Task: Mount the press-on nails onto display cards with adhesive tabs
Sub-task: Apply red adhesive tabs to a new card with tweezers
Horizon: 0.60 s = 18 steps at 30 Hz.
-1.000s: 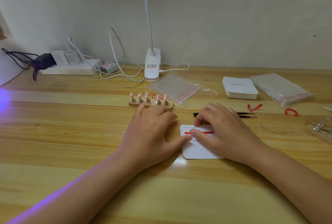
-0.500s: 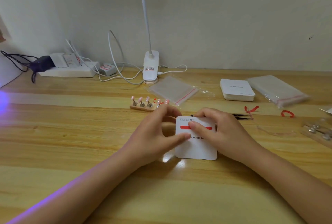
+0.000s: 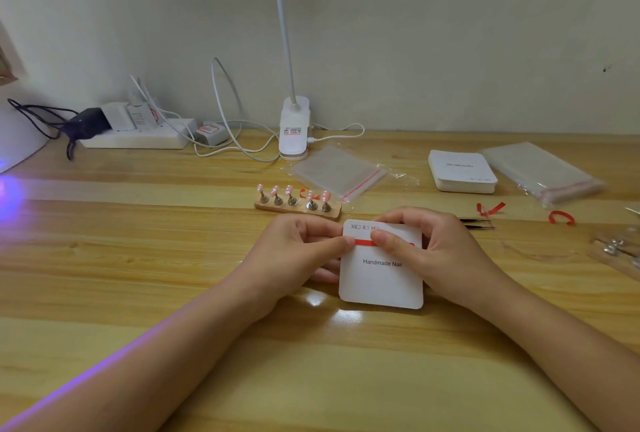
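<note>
While your left hand (image 3: 298, 251) pinched the display card (image 3: 381, 279) tilted up, your right hand (image 3: 429, 255) thumb pressed the red adhesive strip (image 3: 363, 242), seemingly to peel its liner

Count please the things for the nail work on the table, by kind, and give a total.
Pink nails on the wooden stand: 5
Card held in both hands: 1
Stack of cards: 1
Clear zip bags: 2
Tweezers: 1
Total: 10
</note>
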Each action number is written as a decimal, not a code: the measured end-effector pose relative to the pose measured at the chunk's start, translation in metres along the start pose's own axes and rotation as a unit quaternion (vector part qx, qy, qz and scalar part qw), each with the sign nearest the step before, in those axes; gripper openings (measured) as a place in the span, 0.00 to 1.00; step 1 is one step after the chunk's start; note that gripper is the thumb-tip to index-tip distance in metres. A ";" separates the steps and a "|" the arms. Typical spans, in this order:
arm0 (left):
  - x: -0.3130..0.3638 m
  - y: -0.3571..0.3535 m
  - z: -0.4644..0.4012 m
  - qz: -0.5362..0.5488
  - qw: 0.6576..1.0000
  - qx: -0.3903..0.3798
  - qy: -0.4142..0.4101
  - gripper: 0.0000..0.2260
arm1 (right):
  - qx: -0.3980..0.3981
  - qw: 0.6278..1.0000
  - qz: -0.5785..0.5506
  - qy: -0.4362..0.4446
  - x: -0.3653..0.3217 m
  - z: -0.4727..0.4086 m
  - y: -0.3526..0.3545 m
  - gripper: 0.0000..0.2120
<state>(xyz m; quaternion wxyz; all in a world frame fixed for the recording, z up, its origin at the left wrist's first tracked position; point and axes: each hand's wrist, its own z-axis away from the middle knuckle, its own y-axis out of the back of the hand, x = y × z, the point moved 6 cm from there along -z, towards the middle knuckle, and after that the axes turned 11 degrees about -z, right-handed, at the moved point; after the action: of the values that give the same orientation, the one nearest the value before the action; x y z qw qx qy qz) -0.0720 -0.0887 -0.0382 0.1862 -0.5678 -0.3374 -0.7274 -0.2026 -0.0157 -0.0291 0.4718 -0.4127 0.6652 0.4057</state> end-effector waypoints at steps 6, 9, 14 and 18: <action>-0.001 -0.001 0.000 0.011 1.000 -0.002 0.004 0.08 | 0.015 0.998 0.040 0.036 0.001 0.000 0.002 0.09; -0.001 -0.001 0.001 0.021 1.000 0.009 -0.001 0.10 | 0.078 0.963 0.206 0.156 -0.017 0.004 0.003 0.06; 0.000 -0.002 0.001 0.041 0.999 0.019 -0.017 0.10 | 0.089 0.911 0.316 0.250 -0.029 0.012 -0.013 0.04; 0.001 -0.003 0.003 0.033 0.998 0.032 -0.035 0.07 | 0.070 0.949 0.231 0.204 -0.023 0.008 -0.015 0.01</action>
<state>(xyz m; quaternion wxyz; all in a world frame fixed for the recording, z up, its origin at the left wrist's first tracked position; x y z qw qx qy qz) -0.0720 -0.0847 -0.0375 0.2166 -0.5971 -0.3478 -0.6896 -0.1810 -0.0094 -0.0108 0.2471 -0.2871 0.8513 0.3630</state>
